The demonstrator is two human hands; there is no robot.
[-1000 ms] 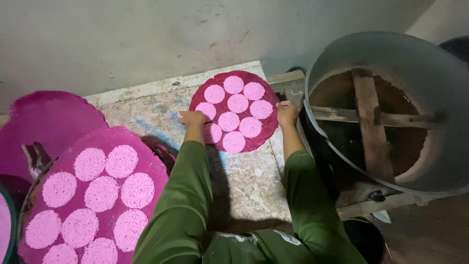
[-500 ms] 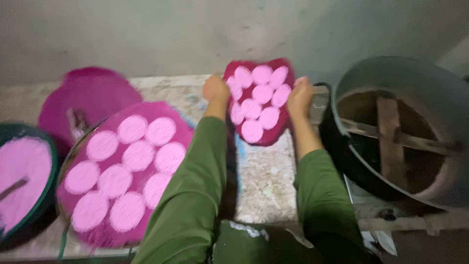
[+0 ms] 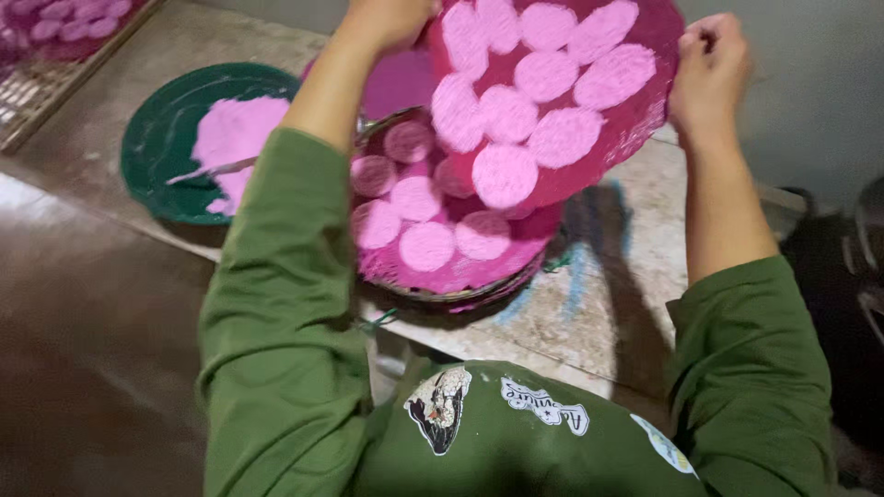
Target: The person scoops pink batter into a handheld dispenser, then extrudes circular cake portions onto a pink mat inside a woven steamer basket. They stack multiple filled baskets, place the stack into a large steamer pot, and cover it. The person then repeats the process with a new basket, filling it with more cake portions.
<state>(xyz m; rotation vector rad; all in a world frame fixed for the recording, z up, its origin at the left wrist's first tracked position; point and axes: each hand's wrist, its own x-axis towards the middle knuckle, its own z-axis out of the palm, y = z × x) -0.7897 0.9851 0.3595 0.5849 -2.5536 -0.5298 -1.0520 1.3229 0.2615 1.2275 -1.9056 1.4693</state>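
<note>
The left hand (image 3: 387,20) gripped the left edge of a round magenta tray (image 3: 635,120), and the right hand (image 3: 707,69) was closed on its right edge; between them the tray hung tilted in the air, carrying pale pink discs (image 3: 564,136). Directly below that tray, a second tray of pink discs (image 3: 433,244) rested on the tabletop (image 3: 608,304). Left of the second tray sat a green bowl (image 3: 152,152) holding pink powder (image 3: 241,133).

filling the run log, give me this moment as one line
left hand: grips disc edge | right hand: grips disc edge | disc: tilted, lifted, pink rounds on it | below: tray of rounds | bowl: pink powder
</note>
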